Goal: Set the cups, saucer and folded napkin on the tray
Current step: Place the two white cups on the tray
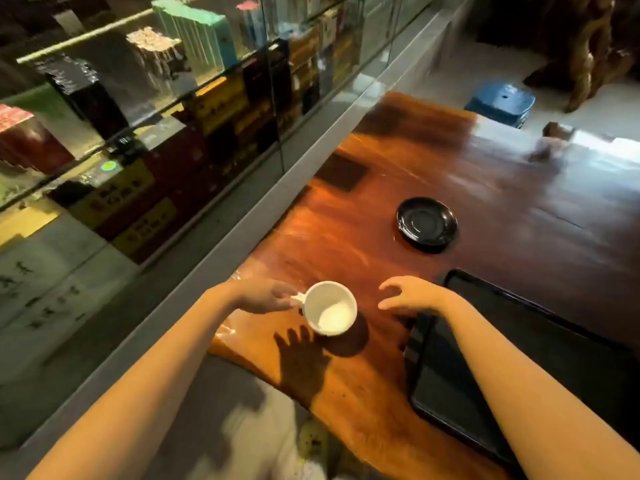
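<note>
A white cup [331, 308] hangs a little above the wooden table, tilted toward me, its shadow on the wood below. My left hand [266, 295] pinches its handle on the cup's left side. My right hand [412, 295] hovers to the right of the cup with fingers spread and holds nothing. Its wrist lies over the left rim of the black tray [446, 386], which sits at the lower right. A black saucer [426, 221] rests on the table farther back, beyond both hands. No napkin or second cup shows.
The glossy wooden table [433, 161] runs along a glass display case [173, 126] full of boxes on the left. A blue plastic stool [500, 102] stands on the floor beyond the table's far end. A small blurred brown object [547, 147] lies far right.
</note>
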`<control>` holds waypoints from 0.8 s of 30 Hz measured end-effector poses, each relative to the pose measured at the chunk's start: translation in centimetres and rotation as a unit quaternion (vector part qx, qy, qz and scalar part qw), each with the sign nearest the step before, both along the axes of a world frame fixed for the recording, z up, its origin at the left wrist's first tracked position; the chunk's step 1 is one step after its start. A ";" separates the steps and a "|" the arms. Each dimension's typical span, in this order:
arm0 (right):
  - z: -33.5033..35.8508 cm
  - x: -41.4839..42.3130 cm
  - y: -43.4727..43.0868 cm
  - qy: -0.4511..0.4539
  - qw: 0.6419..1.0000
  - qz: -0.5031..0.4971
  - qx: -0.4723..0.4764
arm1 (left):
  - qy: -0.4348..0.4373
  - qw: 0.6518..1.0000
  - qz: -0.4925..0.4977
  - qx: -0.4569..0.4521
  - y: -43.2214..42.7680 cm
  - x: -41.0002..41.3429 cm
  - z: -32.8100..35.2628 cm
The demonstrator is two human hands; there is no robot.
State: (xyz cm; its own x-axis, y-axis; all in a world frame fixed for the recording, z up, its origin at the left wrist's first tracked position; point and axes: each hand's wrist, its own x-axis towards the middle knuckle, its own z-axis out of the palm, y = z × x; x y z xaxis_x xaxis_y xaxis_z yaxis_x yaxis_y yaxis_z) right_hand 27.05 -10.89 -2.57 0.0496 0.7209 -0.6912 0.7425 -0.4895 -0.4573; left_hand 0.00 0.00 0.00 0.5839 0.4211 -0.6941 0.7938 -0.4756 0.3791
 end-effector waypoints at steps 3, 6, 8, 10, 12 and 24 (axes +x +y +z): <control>-2.8 -1.4 -0.8 0.001 1.000 0.000 -0.006 | 0.031 0.997 0.036 -0.055 -0.9 -1.3 -3.0; -5.5 -3.1 -1.9 0.034 0.999 -0.005 0.001 | 0.018 0.993 0.093 -0.069 -1.6 -1.6 -5.7; -6.7 -3.9 -2.1 0.062 0.997 -0.025 0.048 | -0.020 0.989 0.137 -0.044 -1.6 -1.3 -6.8; -7.7 -4.7 -2.3 0.100 0.989 -0.051 0.094 | -0.053 0.984 0.171 -0.010 -1.6 -0.8 -7.7; -8.3 -5.6 -2.5 0.123 0.983 -0.066 0.123 | -0.088 0.977 0.197 0.009 -1.6 -0.1 -8.3; -10.0 -7.4 -3.1 0.192 0.943 -0.177 0.205 | -0.244 0.916 0.315 -0.055 -1.9 1.8 -11.1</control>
